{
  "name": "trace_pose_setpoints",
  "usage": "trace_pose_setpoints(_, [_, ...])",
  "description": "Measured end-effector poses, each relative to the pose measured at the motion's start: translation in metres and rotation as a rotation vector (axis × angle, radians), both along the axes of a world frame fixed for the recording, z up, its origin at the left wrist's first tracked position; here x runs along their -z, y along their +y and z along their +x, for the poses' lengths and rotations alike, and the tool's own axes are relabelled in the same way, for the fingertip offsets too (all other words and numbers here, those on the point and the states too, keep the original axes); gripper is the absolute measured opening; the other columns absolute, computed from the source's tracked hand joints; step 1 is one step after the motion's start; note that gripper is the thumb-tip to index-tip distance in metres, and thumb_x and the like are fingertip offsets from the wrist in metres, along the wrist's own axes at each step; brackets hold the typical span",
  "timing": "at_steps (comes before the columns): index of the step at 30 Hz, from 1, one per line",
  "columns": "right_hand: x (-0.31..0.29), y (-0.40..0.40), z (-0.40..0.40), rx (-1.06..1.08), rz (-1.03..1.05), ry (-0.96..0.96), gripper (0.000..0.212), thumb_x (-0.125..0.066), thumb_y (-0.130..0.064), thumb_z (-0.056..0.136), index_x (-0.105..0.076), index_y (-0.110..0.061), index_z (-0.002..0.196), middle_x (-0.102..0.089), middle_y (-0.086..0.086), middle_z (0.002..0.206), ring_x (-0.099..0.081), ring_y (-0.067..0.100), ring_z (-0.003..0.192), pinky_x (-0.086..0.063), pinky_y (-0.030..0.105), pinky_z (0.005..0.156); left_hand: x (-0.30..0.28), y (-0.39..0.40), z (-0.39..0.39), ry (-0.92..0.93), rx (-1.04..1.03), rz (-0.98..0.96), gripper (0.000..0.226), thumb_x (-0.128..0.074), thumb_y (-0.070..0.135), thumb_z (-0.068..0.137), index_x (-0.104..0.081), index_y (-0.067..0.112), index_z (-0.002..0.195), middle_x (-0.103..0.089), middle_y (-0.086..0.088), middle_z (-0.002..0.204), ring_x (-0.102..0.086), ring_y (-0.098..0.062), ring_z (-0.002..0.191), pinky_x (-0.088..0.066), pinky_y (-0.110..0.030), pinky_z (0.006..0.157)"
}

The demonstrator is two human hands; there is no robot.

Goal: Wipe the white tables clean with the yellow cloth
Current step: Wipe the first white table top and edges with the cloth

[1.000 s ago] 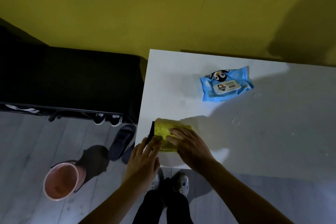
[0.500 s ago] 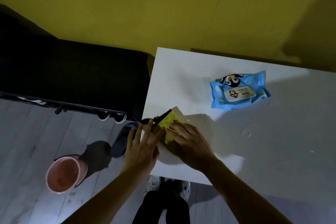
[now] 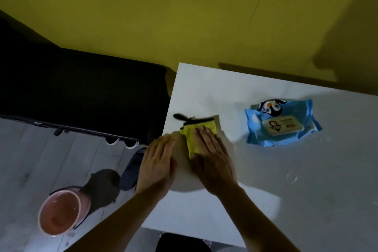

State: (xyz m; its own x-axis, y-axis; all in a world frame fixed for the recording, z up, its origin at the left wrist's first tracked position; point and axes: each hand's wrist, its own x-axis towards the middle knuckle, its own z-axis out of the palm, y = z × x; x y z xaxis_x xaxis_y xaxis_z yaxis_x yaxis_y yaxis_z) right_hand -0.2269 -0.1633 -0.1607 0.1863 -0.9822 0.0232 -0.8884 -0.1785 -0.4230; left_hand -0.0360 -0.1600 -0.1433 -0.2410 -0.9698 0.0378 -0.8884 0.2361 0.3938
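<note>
I count one white table (image 3: 286, 170), one yellow cloth (image 3: 193, 137) with a black loop, and one blue pack of wipes (image 3: 282, 122) on it. Two hands, left hand (image 3: 157, 163) and right hand (image 3: 212, 159). On the floor I make out one pink bucket (image 3: 61, 213), one dark slipper (image 3: 132, 168) and two white shoe tips (image 3: 120, 142) under the black bench (image 3: 81, 92)
</note>
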Motion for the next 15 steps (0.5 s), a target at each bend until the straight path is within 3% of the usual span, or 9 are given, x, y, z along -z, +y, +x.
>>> trace_pose_setpoints(4, [0.001, -0.068, 0.006, 0.180, -0.009, -0.018, 0.077, -0.053, -0.054, 0.095, -0.027, -0.018, 0.158, -0.025, 0.006, 0.164, -0.018, 0.022, 0.153, -0.016, 0.043, 0.125, 0.014, 0.013, -0.013, -0.089, 0.012, 0.087, 0.063, -0.032, 0.033, 0.102, -0.034, 0.004, 0.159, -0.026, -0.014, 0.168, -0.025, -0.035, 0.155, -0.011, -0.039, 0.129])
trace_pose_setpoints(9, [0.003, -0.134, -0.008, 0.129, -0.052, 0.150, 0.072, -0.044, -0.042, 0.097, -0.018, -0.017, 0.160, -0.020, 0.006, 0.166, -0.012, 0.021, 0.154, -0.011, 0.041, 0.126, 0.018, 0.014, -0.016, -0.104, 0.010, 0.088, 0.064, -0.037, 0.031, 0.101, -0.032, 0.006, 0.160, -0.025, -0.012, 0.169, -0.025, -0.034, 0.155, -0.013, -0.038, 0.125])
trace_pose_setpoints(15, [0.004, -0.194, -0.038, 0.684, -0.021, 0.154, 0.069, -0.037, -0.037, 0.100, -0.013, -0.013, 0.160, -0.014, 0.009, 0.167, -0.009, 0.023, 0.154, -0.001, 0.040, 0.126, 0.019, 0.011, -0.018, -0.119, -0.019, 0.121, 0.065, -0.038, 0.031, 0.100, -0.032, 0.009, 0.160, -0.024, -0.010, 0.170, -0.025, -0.034, 0.155, -0.009, -0.035, 0.125])
